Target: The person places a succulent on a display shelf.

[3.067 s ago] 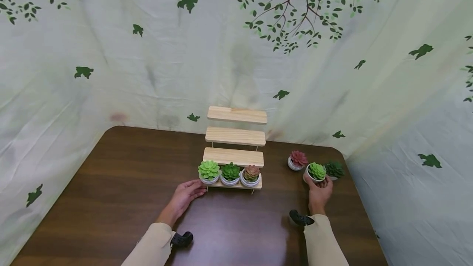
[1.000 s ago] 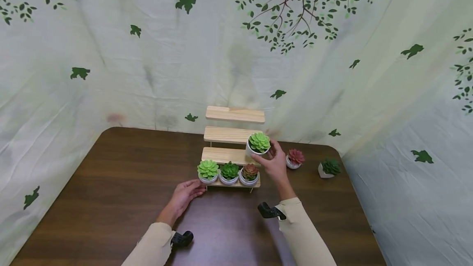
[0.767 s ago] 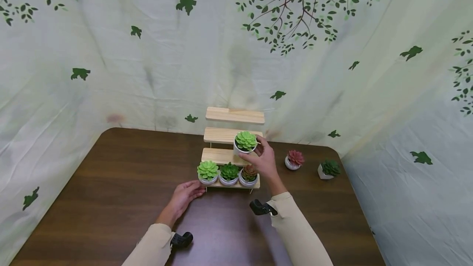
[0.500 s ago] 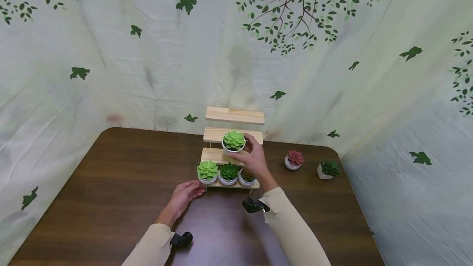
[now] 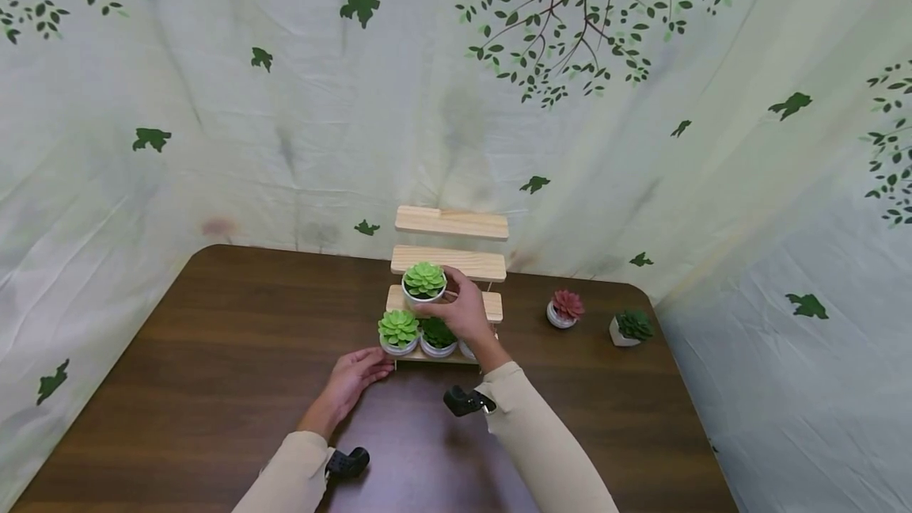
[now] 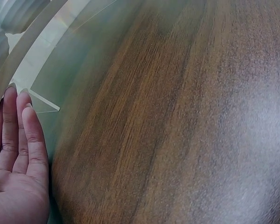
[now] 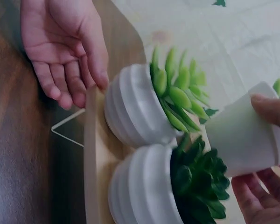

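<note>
My right hand [image 5: 466,311] grips a white pot with a light green succulent [image 5: 423,279] between thumb and fingers, over the left part of the second tier of a wooden plant stand [image 5: 449,261]. In the right wrist view, that smooth pot is tilted. My left hand [image 5: 349,378] pinches the left end of the lowest tier, thumb above and fingers below. On that tier stand a light green succulent [image 5: 398,327] and a dark green succulent [image 5: 438,332] in ribbed white pots. A third pot [image 5: 466,351] beside them is mostly hidden by my right hand.
Right of the stand, a red succulent [image 5: 566,307] in a round white pot and a dark green succulent [image 5: 632,327] in an angular white pot sit on the brown table [image 5: 271,323]. A leaf-printed cloth [image 5: 306,101] hangs behind the table.
The right hand has carried the light green succulent from the table's right side leftward to the stand's second tier, passing in front of the third pot. The left hand has stayed at the stand's end.
</note>
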A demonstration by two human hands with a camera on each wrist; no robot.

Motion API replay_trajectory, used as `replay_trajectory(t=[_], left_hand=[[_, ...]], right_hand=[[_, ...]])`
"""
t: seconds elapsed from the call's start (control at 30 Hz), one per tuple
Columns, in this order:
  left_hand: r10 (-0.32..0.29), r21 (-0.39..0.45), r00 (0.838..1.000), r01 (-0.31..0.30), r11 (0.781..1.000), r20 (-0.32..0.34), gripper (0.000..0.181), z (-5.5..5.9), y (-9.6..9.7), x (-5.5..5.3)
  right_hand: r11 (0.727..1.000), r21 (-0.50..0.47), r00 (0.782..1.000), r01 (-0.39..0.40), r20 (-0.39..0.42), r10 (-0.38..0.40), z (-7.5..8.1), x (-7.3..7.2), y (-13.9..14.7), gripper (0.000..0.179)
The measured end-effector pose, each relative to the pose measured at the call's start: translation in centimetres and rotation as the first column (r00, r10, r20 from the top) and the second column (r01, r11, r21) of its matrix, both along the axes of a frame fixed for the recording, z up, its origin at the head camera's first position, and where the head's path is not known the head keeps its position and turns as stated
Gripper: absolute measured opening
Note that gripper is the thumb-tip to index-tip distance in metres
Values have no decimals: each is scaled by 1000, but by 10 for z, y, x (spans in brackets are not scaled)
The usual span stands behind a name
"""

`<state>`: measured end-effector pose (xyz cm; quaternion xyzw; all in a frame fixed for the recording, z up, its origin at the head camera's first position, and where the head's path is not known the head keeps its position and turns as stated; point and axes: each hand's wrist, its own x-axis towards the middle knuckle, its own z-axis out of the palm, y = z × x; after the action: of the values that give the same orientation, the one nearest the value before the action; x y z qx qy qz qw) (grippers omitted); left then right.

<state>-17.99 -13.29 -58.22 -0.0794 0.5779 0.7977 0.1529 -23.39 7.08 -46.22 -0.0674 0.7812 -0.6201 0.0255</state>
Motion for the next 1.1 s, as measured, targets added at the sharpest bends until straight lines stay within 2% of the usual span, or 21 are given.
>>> replay_trajectory(t=[0.33,0.57,0.87,1.03,1.1], left_hand=[[-31,9,999,31,999,-21,28,4,-3,2],[-33,14,999,33,999,-12,31,3,-3,2],[-38,15,999,38,999,-12,37,3,-3,2],[-30,9,999,30,1000,-18,36,1,-1,1],[-22,3,1000,22,1000,-17,36,0,-1,1]], right_hand=[[995,90,999,50,-11,-49,-5,-1,-16,71],[996,68,998,60,7,-61,-8,-3,-22,72],[998,46,999,48,-12,-48,-8,-1,-29,72],[999,37,999,39,-5,-39,-7,0,-23,79],[1000,4,1000,24,-12,-24,-7,1,-16,80]])
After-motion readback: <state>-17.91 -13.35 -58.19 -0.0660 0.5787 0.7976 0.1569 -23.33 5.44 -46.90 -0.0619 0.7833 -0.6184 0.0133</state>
